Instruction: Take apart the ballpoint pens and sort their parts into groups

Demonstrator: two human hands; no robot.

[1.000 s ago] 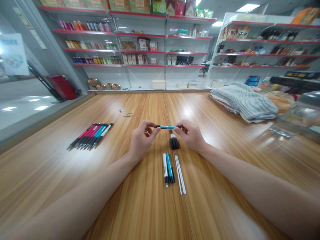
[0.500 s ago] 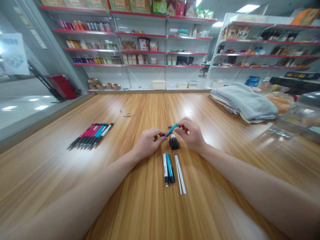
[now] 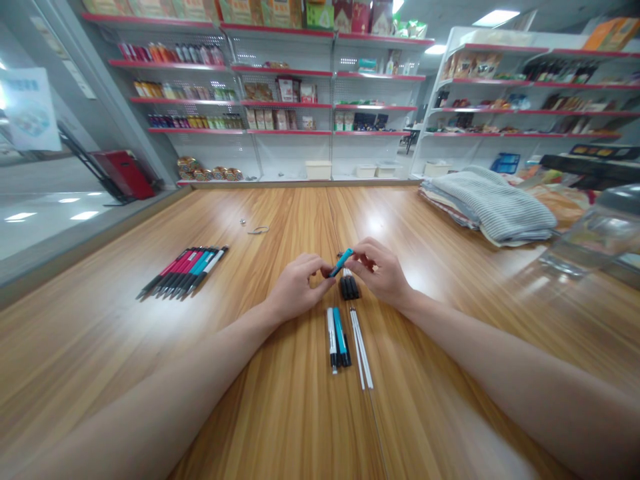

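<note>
- White perforated shelving (image 3: 280,100) with red-edged shelves along the back, stocked with packaged goods
- A second shelving unit (image 3: 525,100) at right
- Wood-grain counter (image 3: 280,220) across the room
- Glossy floor (image 3: 45,227) at left, reflecting light
- Bright ceiling panels (image 3: 493,18)
- Red case (image 3: 125,175) by the shelving

We think this is a small shop. White metal shelves (image 3: 325,153) with red edges stand along the wall and carry many packaged foods (image 3: 283,90) and small bottles (image 3: 190,121). A second shelf unit (image 3: 500,135) stands at the right, and a long wooden counter (image 3: 125,347) lies before us.
</note>
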